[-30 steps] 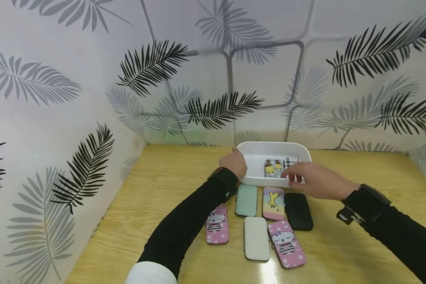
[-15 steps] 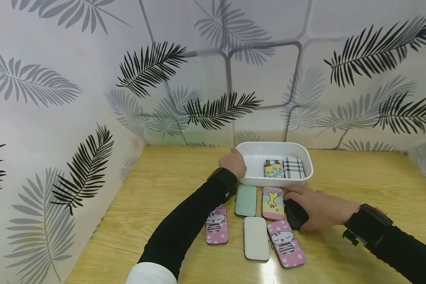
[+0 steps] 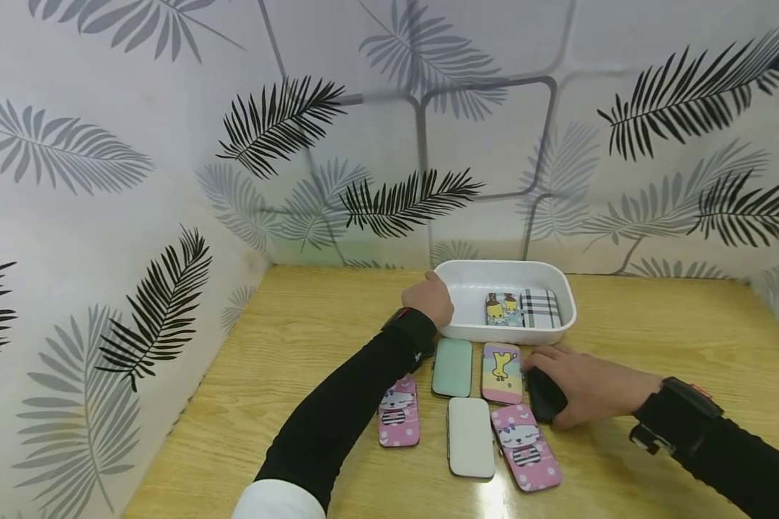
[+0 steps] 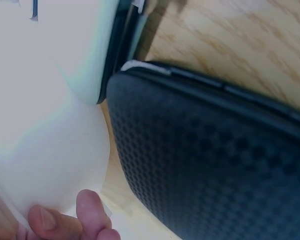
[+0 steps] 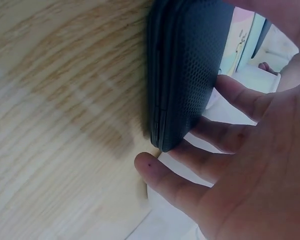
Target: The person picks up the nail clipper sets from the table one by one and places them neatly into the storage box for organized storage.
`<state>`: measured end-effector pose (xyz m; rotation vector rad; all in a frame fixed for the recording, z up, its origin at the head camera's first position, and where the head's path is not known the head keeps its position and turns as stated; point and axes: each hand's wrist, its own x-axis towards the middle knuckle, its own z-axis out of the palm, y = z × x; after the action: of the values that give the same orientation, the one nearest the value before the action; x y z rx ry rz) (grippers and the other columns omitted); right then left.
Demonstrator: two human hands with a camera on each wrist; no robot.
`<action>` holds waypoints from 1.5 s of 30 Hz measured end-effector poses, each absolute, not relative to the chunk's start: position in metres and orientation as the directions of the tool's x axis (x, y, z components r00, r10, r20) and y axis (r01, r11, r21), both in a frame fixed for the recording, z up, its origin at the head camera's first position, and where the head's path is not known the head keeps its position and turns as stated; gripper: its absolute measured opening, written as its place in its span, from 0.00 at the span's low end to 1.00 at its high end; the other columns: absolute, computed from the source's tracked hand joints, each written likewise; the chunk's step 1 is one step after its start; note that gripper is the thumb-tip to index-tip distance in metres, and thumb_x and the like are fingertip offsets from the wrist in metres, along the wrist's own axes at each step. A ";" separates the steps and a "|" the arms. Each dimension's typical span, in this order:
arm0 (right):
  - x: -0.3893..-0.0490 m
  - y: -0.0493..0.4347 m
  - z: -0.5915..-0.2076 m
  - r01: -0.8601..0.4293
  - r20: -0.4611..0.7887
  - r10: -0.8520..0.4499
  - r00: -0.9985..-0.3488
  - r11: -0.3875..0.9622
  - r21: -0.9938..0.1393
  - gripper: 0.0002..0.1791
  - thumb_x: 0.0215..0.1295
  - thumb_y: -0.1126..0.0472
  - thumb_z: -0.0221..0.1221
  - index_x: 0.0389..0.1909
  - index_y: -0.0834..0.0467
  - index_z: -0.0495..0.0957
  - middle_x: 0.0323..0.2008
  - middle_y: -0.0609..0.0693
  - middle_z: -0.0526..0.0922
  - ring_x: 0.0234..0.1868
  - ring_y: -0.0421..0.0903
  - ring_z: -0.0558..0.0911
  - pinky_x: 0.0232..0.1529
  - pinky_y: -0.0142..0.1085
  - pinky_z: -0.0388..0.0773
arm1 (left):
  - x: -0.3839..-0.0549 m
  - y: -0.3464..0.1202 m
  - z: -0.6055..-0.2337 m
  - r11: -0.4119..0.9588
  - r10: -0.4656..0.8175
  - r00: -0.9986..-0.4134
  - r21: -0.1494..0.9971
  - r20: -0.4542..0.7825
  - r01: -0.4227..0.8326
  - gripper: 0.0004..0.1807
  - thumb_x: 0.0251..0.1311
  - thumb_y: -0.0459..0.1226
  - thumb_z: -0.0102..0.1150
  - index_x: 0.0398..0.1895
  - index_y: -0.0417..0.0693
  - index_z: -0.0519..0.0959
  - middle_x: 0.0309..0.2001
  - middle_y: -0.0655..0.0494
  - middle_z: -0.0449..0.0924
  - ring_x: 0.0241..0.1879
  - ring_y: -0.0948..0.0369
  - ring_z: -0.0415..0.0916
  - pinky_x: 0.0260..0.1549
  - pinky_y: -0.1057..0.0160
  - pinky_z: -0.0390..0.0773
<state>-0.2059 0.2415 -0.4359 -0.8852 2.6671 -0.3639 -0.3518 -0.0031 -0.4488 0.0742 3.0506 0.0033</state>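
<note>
My left hand (image 3: 428, 300) grips the left end of a white plastic bin (image 3: 462, 333). Inside, at its right side, lie a case with yellow cartoon figures (image 3: 503, 310) and a plaid case (image 3: 541, 308). My right hand (image 3: 584, 386) holds a small black hard case (image 3: 545, 396) by its edges, between thumb and fingers. In the right wrist view the black case (image 5: 190, 75) stands tilted on its side by the fingertips. Close to the bin lie a mint case (image 3: 452, 367) and a giraffe case (image 3: 503, 372). A dark textured case (image 4: 205, 150) fills the left wrist view.
Nearer the front lie a cream case (image 3: 470, 437) and two pink cartoon cases, one at right (image 3: 526, 448) and one partly under the left sleeve (image 3: 399, 418). All rest on a wood-grain table (image 3: 298, 310). Leaf-patterned sheeting (image 3: 389, 144) rises behind and at left.
My right hand has come down from the bin's right front onto the black case and grips it. The plaid case has come into full view. My left hand keeps its place on the bin.
</note>
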 end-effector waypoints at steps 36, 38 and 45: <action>-0.293 0.200 -0.361 -0.583 -0.032 -0.624 -0.781 0.746 -0.322 0.44 0.51 0.54 0.75 0.68 0.58 0.67 0.64 0.56 0.73 0.57 0.52 0.75 0.57 0.48 0.76 | -0.348 -0.008 -0.444 0.996 0.083 -0.996 -0.026 -0.043 0.084 0.28 0.72 0.52 0.49 0.62 0.39 0.73 0.31 0.55 0.83 0.26 0.61 0.80 0.25 0.63 0.76; -0.304 0.195 -0.365 -0.562 -0.054 -0.612 -0.789 0.755 -0.339 0.45 0.53 0.54 0.74 0.71 0.58 0.65 0.66 0.56 0.70 0.58 0.52 0.74 0.57 0.48 0.75 | -0.346 -0.007 -0.442 0.997 0.074 -0.996 -0.028 -0.055 0.076 0.28 0.71 0.53 0.50 0.60 0.40 0.74 0.33 0.56 0.83 0.28 0.61 0.81 0.28 0.63 0.77; -0.336 0.176 -0.384 -0.563 -0.101 -0.622 -0.776 0.757 -0.332 0.46 0.53 0.55 0.75 0.72 0.60 0.64 0.66 0.57 0.70 0.58 0.53 0.74 0.59 0.50 0.75 | -0.349 -0.005 -0.447 0.998 0.053 -0.997 -0.024 -0.049 0.055 0.26 0.70 0.53 0.52 0.58 0.42 0.74 0.32 0.57 0.83 0.28 0.61 0.81 0.27 0.62 0.77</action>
<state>-0.3359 0.1763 -0.3840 -0.9390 2.7488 -0.4217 -0.3492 -0.0054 -0.4470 0.0835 3.0914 -0.0396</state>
